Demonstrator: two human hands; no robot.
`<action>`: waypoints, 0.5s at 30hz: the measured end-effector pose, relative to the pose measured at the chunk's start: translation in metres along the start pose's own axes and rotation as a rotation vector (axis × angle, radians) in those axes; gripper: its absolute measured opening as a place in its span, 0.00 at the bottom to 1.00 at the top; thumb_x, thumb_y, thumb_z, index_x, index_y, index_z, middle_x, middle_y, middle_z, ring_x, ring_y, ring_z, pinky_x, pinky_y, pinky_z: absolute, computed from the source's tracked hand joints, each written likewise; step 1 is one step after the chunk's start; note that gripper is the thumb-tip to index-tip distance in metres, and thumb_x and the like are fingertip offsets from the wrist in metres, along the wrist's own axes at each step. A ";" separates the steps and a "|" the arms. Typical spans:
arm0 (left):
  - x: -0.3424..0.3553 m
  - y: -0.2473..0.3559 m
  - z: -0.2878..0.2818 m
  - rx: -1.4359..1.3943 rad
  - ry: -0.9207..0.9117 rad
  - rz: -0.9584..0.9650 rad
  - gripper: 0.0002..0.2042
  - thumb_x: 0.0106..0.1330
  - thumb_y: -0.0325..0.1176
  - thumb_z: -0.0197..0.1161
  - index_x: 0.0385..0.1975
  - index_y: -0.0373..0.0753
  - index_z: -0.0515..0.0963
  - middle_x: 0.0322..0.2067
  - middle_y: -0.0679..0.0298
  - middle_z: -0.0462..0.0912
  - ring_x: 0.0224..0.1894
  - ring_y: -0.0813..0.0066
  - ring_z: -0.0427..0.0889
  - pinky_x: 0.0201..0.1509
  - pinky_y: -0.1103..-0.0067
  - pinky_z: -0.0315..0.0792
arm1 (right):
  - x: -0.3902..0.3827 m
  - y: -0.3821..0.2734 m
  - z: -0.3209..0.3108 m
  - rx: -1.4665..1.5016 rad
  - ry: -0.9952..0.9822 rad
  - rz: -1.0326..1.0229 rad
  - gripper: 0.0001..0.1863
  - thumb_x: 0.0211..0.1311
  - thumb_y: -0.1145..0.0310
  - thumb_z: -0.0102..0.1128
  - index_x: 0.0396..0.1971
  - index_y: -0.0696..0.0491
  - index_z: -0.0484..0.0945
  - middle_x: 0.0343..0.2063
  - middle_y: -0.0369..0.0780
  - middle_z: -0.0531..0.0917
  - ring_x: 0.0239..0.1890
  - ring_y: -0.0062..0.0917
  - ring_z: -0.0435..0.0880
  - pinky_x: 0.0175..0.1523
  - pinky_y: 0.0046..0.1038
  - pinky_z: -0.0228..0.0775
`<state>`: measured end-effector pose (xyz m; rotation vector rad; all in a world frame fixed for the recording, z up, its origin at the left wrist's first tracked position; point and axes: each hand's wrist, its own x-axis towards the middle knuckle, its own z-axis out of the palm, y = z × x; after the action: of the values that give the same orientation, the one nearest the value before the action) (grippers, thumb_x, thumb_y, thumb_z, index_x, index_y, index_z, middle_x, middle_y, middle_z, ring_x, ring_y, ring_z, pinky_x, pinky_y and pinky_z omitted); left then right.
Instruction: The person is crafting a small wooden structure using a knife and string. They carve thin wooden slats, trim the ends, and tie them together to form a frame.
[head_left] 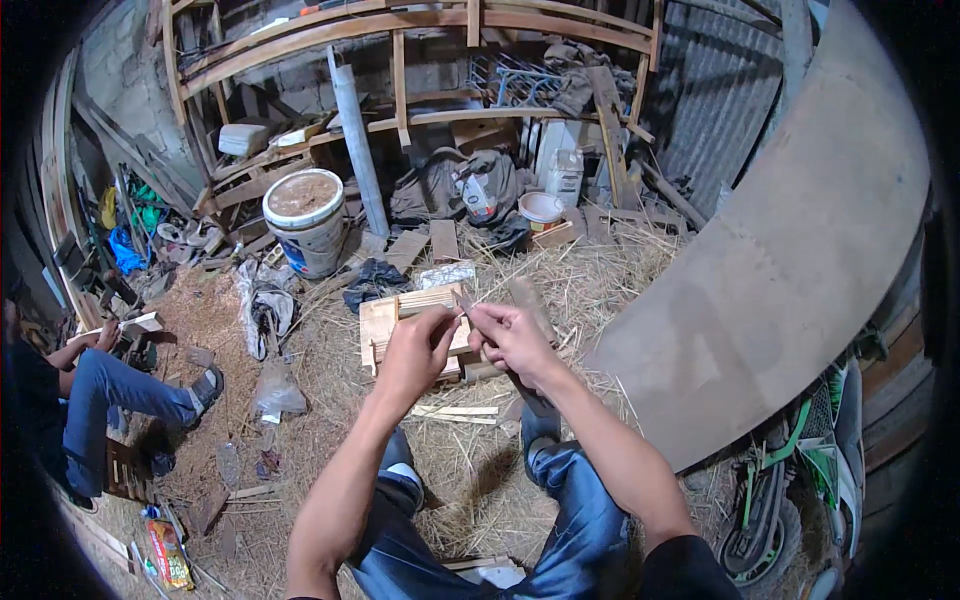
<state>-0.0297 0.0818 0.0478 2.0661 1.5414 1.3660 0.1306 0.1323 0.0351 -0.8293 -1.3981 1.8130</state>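
Note:
My left hand (430,340) and my right hand (505,340) are raised close together at the centre, fingers pinched around a small thin piece (459,300), possibly a blade, that points up between them; which fingers grip which part is too small to tell. Behind and below them a light wooden slatted piece (378,327) rests low over the straw. Loose thin wooden strips (450,412) lie on the straw below it, between my legs.
A co-worker (95,405) sits at left holding wood. A white bucket (305,245), basin (540,208) and wooden racks (420,22) stand behind. A large grey curved board (760,260) fills the right, above a green two-wheeler (815,450). Straw and debris cover the ground.

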 end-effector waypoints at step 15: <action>-0.002 0.016 -0.005 -0.020 -0.113 -0.104 0.06 0.60 0.29 0.59 0.29 0.31 0.75 0.21 0.53 0.78 0.20 0.67 0.78 0.26 0.77 0.70 | -0.008 -0.009 -0.006 0.075 0.028 -0.003 0.13 0.60 0.59 0.57 0.33 0.53 0.68 0.19 0.32 0.73 0.12 0.08 0.61 0.13 0.11 0.46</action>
<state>-0.0236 0.0716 0.0599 1.9853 1.5570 1.2020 0.1412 0.1301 0.0432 -0.8102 -1.3052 1.8336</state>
